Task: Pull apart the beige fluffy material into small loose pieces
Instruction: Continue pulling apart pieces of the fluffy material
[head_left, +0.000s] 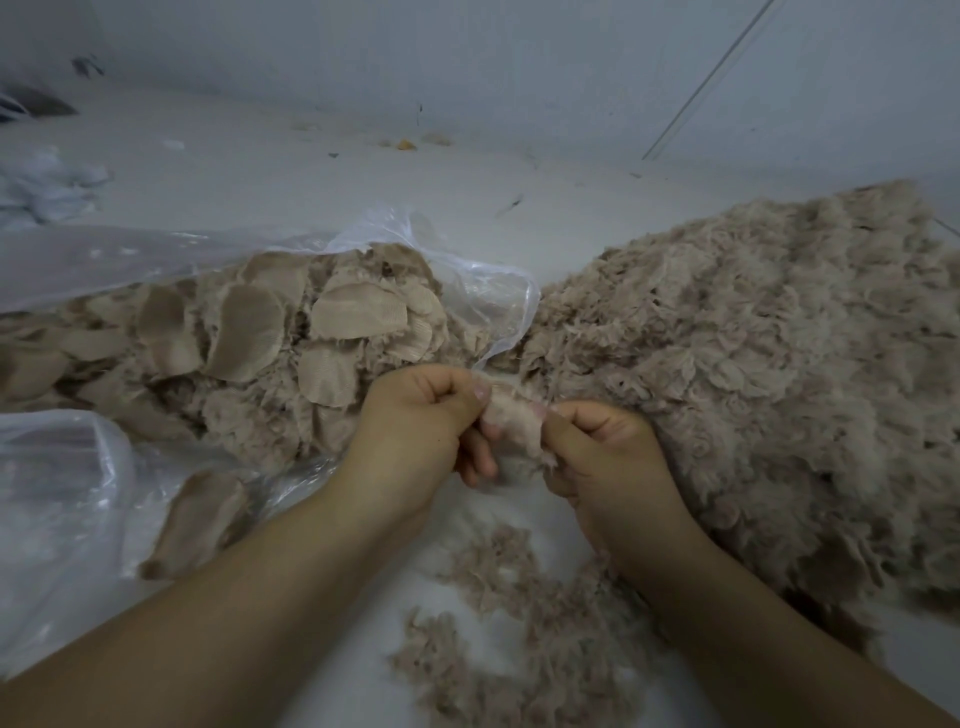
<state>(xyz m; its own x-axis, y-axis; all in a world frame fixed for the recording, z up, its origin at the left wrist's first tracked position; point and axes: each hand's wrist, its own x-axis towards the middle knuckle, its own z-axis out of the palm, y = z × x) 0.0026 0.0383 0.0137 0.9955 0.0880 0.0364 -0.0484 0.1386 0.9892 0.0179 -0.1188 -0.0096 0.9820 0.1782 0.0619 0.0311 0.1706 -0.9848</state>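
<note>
both hands meet near the middle of the pale floor (291, 171), each pinching one small tuft of beige fluffy material (511, 423) between them. the left hand (415, 426) has its fingers curled, thumb and forefinger clamped on the tuft's left end; the right hand (608, 452) grips the right end the same way, knuckles up, its outer side touching the big heap. the tuft is stretched between the two grips, wisps hanging from its lower edge.

the big heap of pulled fluffy pieces (753, 364) lies to the right of the hands and runs to the right edge of the floor. a thinner scatter of loose pieces (514, 639) lies near the bottom edge, between the forearms. to the left, a clear plastic bag (467, 270) lies open toward the hands, filled with flat rounded beige pads (358, 312) mixed with fluff. a second clear bag (62, 509) sits at the left edge, with one beige pad (200, 519) lying on its crumpled plastic. a crumpled white sheet (47, 182) lies at the far left, and small crumbs (410, 141) dot the floor along the wall.
</note>
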